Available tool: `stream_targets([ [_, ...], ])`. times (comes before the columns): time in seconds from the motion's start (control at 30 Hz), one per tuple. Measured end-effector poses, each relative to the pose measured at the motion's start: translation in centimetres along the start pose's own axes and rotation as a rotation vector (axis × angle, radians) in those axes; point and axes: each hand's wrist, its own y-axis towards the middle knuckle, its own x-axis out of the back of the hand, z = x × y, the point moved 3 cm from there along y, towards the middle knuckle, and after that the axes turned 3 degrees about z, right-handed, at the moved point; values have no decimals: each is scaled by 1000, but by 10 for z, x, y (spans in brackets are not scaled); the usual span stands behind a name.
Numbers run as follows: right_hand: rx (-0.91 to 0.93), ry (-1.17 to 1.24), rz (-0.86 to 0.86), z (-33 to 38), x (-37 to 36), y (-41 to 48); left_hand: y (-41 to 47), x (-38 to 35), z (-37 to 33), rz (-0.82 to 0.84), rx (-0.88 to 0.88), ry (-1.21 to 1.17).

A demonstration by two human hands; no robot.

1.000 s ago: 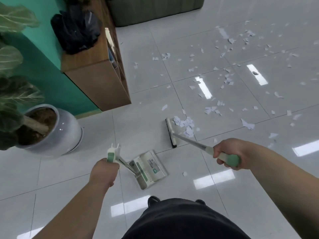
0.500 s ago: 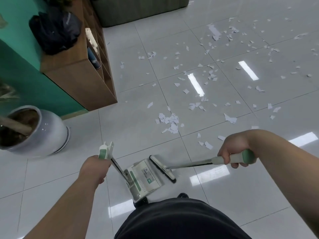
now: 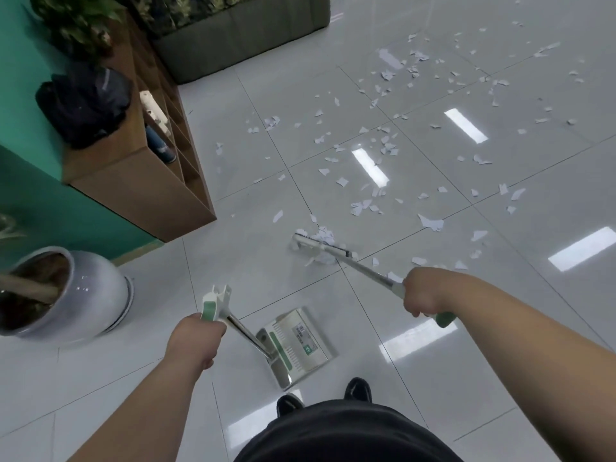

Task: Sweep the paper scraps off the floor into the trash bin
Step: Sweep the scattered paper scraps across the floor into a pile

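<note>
White paper scraps [image 3: 383, 151] lie scattered over the grey tiled floor, thickest toward the upper right. My right hand [image 3: 420, 295] grips the green-and-white handle of a broom whose head [image 3: 321, 245] rests on the floor in a small pile of scraps [image 3: 324, 236]. My left hand [image 3: 195, 338] grips the green-and-white handle of a long-handled dustpan [image 3: 296, 341], which sits on the floor in front of my feet, well short of the broom head. No trash bin is in view.
A wooden cubby shelf [image 3: 143, 181] stands against the green wall at left, with a black bag [image 3: 83, 105] on top. A grey plant pot [image 3: 76, 295] sits at lower left. A dark green sofa [image 3: 240, 38] is at the top. My black shoes [image 3: 358, 390] are just behind the dustpan.
The broom head, which was down beside the dustpan half a second ago, has swung out and forward onto the small pile of scraps. The dustpan has stayed about where it was.
</note>
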Motion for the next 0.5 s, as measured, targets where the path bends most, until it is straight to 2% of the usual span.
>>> stream_targets([
  [0.27, -109, 482, -90, -100, -27, -26, -10, -44, -53, 61, -96, 101],
  [0.5, -250, 684, -215, -167, -70, -37, -20, -91, -91, 108, -206, 156],
])
